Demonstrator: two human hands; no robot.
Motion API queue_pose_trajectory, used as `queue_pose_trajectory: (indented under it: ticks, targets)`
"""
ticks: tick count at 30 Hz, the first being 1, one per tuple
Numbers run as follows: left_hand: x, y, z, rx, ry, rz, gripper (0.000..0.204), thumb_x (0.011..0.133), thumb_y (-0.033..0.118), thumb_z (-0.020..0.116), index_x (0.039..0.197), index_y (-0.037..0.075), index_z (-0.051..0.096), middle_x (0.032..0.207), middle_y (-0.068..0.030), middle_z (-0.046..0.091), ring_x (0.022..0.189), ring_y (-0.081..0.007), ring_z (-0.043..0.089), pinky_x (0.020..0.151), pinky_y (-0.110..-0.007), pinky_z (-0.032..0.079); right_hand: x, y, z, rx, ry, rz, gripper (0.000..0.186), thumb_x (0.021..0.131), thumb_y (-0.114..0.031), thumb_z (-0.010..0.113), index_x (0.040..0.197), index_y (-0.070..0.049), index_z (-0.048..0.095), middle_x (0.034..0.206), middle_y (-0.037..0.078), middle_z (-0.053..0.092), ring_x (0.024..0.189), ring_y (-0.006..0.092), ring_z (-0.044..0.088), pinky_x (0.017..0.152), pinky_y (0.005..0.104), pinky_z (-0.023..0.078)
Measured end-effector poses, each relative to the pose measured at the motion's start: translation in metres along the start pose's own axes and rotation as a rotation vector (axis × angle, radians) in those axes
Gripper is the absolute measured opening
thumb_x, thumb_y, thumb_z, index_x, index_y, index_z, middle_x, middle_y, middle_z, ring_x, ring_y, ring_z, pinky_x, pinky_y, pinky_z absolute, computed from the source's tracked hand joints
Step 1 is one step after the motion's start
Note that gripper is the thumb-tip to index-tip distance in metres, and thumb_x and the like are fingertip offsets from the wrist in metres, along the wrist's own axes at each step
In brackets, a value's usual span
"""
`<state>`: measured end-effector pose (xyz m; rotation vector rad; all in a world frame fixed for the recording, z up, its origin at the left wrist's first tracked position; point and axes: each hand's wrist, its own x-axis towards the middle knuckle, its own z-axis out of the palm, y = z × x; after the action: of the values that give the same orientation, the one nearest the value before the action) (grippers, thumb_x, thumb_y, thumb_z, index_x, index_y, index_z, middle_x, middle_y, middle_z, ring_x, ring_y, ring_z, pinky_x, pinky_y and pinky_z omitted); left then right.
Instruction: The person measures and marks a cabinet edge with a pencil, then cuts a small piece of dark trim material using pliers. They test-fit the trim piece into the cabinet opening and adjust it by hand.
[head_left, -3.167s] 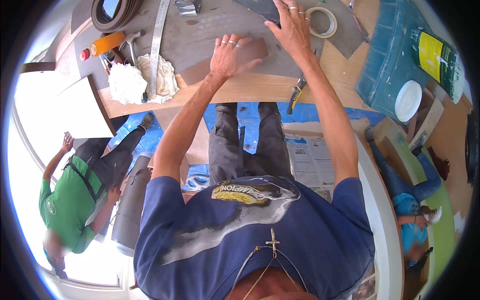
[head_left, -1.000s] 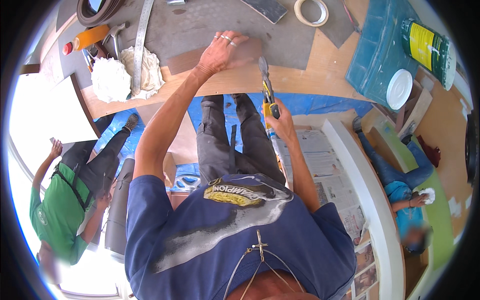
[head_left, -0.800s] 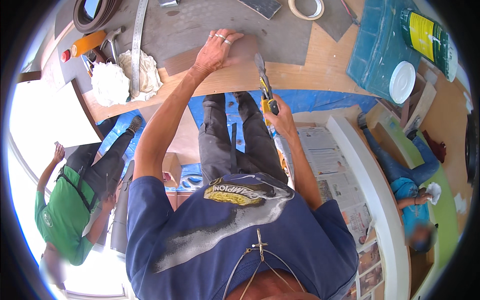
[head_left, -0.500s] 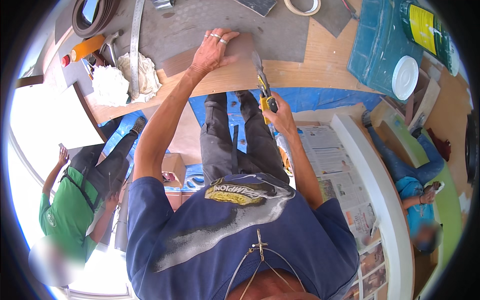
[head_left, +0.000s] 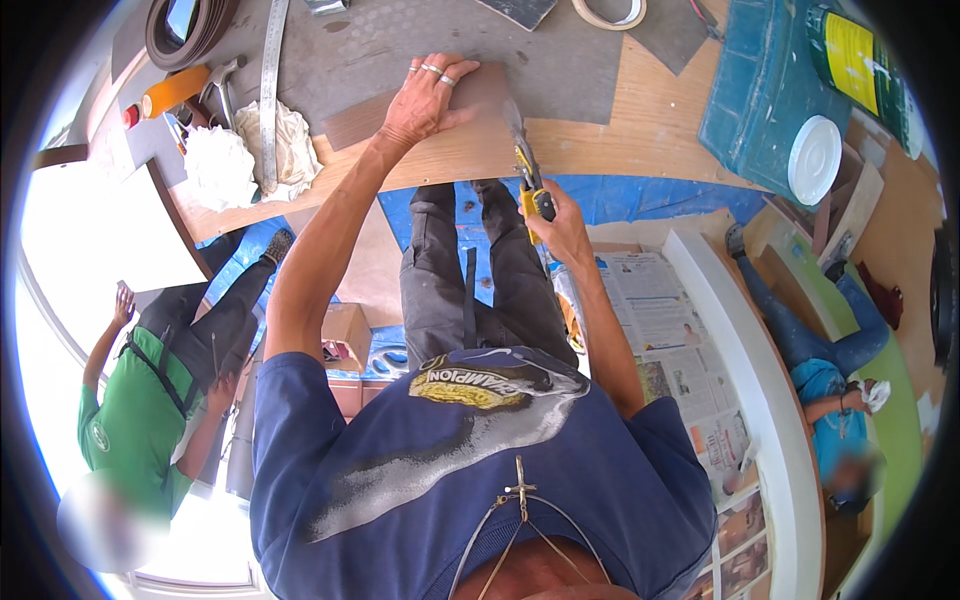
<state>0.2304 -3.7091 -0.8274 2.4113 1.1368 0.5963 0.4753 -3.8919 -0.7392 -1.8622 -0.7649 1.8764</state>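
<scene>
Head view: left hand (head_left: 428, 98) presses flat, fingers spread, on the brown strip (head_left: 420, 108), while right hand (head_left: 560, 225) grips a utility knife (head_left: 528, 180), blade seemingly at the strip's edge.

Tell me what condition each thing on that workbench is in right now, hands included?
Left hand: flat, pressing down the brown strip.
Brown strip: lying flat at the bench edge, pinned.
Right hand: closed around the knife.
Utility knife: gripped, tip against the strip's end.
Tape roll: lying flat, untouched.
Metal ruler: lying flat, unused.
White rags: crumpled in a heap.
White lid: resting on the blue case.
</scene>
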Motion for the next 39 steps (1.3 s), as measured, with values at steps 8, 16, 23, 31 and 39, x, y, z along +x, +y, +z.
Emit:
queue_pose_trajectory:
  ticks: [8, 16, 23, 31, 39]
  targets:
    - [-0.0003, -0.0007, 0.0008, 0.008, 0.003, -0.003, 0.067, 0.078, 0.041, 0.087, 0.13, 0.011, 0.057, 0.119, -0.01, 0.058, 0.106, -0.0319, 0.06, 0.095, -0.046, 0.047, 0.0015, 0.0009, -0.0007, -0.05, -0.01, -0.075, 0.041, 0.082, -0.002, 0.064, 0.123, -0.002, 0.063, 0.098, 0.007, 0.069, 0.09, 0.0149, 0.069, 0.082, 0.0302, 0.053]
    - [-0.0006, -0.0016, 0.0002, -0.001, -0.006, 0.009, 0.067, 0.079, 0.041, 0.086, 0.131, 0.011, 0.057, 0.12, -0.0108, 0.058, 0.107, -0.0325, 0.06, 0.096, -0.046, 0.047, 0.0059, 0.0095, 0.0036, 0.029, 0.022, -0.081, 0.05, 0.082, -0.006, 0.071, 0.13, 0.001, 0.061, 0.099, 0.009, 0.07, 0.081, 0.0139, 0.063, 0.074, 0.0299, 0.051]
    - [0.0001, -0.0015, -0.0001, -0.002, -0.001, 0.017, 0.067, 0.079, 0.041, 0.086, 0.131, 0.01, 0.057, 0.12, -0.0111, 0.058, 0.107, -0.0328, 0.059, 0.097, -0.046, 0.047, 0.0058, 0.0069, 0.0002, -0.016, -0.008, -0.069, 0.038, 0.082, -0.003, 0.063, 0.12, -0.001, 0.063, 0.098, 0.006, 0.069, 0.091, 0.0149, 0.07, 0.081, 0.03, 0.053]
    - [0.0002, -0.001, -0.0001, -0.011, 0.0, 0.014, 0.067, 0.078, 0.041, 0.086, 0.13, 0.011, 0.056, 0.119, -0.0111, 0.058, 0.106, -0.0327, 0.06, 0.095, -0.046, 0.047, 0.0069, 0.0091, 0.0021, 0.005, -0.003, -0.08, 0.048, 0.082, -0.006, 0.071, 0.13, -0.001, 0.063, 0.098, 0.008, 0.071, 0.086, 0.0146, 0.064, 0.079, 0.03, 0.051]
    - [0.0, -0.0014, 0.0006, -0.002, 0.005, 0.019, 0.067, 0.078, 0.042, 0.086, 0.13, 0.011, 0.056, 0.118, -0.0105, 0.058, 0.106, -0.0321, 0.06, 0.094, -0.046, 0.048, 0.007, 0.0052, 0.0033, 0.003, 0.007, -0.103, 0.041, 0.082, -0.002, 0.064, 0.122, -0.002, 0.063, 0.098, 0.007, 0.07, 0.089, 0.0147, 0.068, 0.081, 0.0299, 0.053]
